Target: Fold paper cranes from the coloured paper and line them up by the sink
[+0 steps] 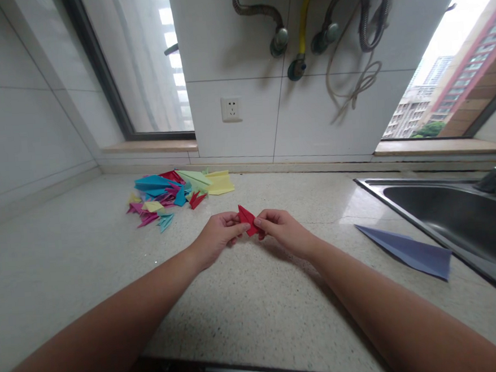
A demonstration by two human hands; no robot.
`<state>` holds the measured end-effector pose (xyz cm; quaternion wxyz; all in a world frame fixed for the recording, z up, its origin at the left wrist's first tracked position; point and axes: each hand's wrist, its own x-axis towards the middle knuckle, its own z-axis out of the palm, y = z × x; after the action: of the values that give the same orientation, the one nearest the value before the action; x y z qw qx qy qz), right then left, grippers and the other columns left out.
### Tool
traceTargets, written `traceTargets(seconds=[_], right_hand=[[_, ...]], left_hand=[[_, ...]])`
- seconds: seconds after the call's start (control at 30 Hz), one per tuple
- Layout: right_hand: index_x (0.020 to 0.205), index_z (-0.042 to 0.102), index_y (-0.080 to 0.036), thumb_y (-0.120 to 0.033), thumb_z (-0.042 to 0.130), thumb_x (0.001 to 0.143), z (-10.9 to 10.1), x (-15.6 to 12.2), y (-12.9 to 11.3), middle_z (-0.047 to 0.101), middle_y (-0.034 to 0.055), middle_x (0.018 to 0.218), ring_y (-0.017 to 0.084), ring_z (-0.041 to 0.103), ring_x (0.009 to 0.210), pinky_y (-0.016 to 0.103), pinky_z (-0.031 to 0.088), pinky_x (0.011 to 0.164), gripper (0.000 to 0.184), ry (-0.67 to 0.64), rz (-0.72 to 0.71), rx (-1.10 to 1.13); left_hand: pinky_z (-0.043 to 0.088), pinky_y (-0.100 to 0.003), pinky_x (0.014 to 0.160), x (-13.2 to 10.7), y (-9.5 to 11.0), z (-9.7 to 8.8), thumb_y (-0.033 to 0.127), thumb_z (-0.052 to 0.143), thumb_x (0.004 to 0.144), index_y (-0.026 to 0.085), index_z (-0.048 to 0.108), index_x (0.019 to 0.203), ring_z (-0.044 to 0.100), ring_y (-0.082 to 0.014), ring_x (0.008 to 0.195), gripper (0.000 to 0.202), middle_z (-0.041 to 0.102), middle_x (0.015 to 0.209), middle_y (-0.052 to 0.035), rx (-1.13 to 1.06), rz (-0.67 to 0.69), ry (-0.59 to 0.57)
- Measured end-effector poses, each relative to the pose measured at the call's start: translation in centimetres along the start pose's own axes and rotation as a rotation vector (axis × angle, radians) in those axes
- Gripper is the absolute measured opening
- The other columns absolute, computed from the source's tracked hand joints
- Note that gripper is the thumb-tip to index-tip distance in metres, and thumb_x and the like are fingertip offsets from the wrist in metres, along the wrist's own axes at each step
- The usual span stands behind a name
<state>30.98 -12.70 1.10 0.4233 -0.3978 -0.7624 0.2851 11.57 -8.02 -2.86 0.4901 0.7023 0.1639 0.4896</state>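
Note:
A small piece of folded red paper (247, 217) is held above the speckled countertop (239, 305), its narrow point turned up and to the left. My left hand (222, 234) pinches its left side between thumb and fingers. On the other side, my right hand (281, 229) grips the lower right edge, thumb on top. Part of the paper is hidden behind my fingertips. Beyond my left hand lies a heap of folded paper pieces (154, 186) in blue, pink, red, green and yellow, some shaped like paper planes.
A purple paper plane (405, 248) lies at the right, its tail by the rim of a steel sink (384, 196). Behind the counter, a tiled wall carries a power socket (231, 109), metal hoses and a yellow pipe (304, 17). Windows stand on both sides.

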Motion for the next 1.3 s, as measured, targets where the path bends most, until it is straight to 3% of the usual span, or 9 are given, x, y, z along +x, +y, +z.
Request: traceTargets(seconds=[0.33,0.6,0.97,1.3], right_hand=[[0.087,0.057,-0.008,-0.048,0.06,0.09,0.24,-0.2,-0.14,0.059,0.007,0.076,0.013,0.054,0.07,0.029,0.041,0.071,0.04,-0.054,0.027,0.098],[0.086,0.057,-0.009,-0.048,0.061,0.089,0.06,-0.01,-0.15,0.059,0.0065,0.076,0.012,0.053,0.068,0.028,0.041,0.068,0.039,0.05,-0.031,0.062],[0.087,0.058,-0.01,-0.045,0.06,0.089,-0.13,0.11,-0.3,0.056,0.0038,0.076,0.011,0.05,0.067,0.027,0.039,0.065,0.035,0.088,-0.06,-0.051],[0.089,0.059,-0.01,-0.043,0.058,0.09,-0.23,0.08,-0.13,0.057,0.0045,0.079,0.012,0.051,0.068,0.028,0.04,0.067,0.033,0.083,-0.075,-0.07]], left_hand=[[0.026,-0.022,0.051,-0.32,0.21,-0.03,0.04,0.076,0.079,0.008,0.065,0.101,0.04,-0.006,0.06,0.04,0.055,0.08,-0.0045,-0.014,-0.029,0.0],[0.029,-0.022,0.05,-0.15,-0.01,0.18,0.042,0.074,0.081,0.009,0.064,0.107,0.041,-0.0068,0.062,0.043,0.057,0.087,-0.0063,-0.022,-0.021,-0.052],[0.03,-0.022,0.048,-0.06,0.12,0.42,0.046,0.074,0.08,0.008,0.063,0.1,0.043,-0.0069,0.055,0.043,0.057,0.076,-0.0041,-0.007,-0.021,0.063],[0.028,-0.022,0.048,-0.21,-0.15,0.08,0.046,0.073,0.081,0.009,0.064,0.1,0.042,-0.007,0.055,0.042,0.057,0.076,-0.0047,0.007,0.004,0.079]])
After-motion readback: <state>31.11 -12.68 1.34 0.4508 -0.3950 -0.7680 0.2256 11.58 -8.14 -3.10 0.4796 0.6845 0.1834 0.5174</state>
